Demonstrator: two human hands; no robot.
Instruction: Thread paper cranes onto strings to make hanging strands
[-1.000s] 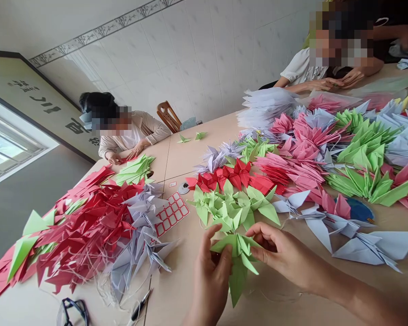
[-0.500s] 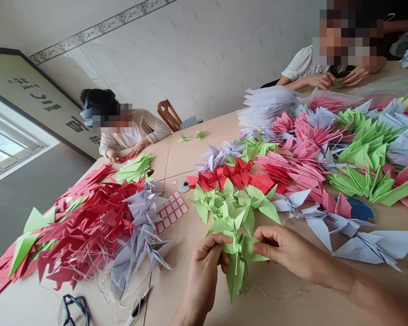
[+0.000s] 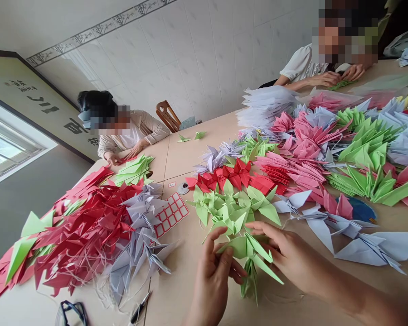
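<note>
Compared with half a second ago, the green folded paper (image 3: 250,249), over the table (image 3: 177,283), has turned, its points fanned; the left hand (image 3: 212,267) pinches one wing, the right hand (image 3: 287,251) curls alongside, grip hidden, so shaping appears unfinished.

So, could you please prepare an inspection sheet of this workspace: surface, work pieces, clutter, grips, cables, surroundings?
Surface: beige tabletop with visible seams.
Work pieces: green folded paper between the hands; green paper cluster just beyond; red paper pile on the left.
Clutter: pointed dark-handled tool, dark-framed glasses, red-grid sheet, pale string tangle.
Left grip: thumb and fingers hold the green folded paper.
Right grip: at that paper's right side; whether it pinches is unclear.
Cables: nothing seen.
Surroundings: seated person on the left, another person on the right, wooden chair, tiled wall.
</note>
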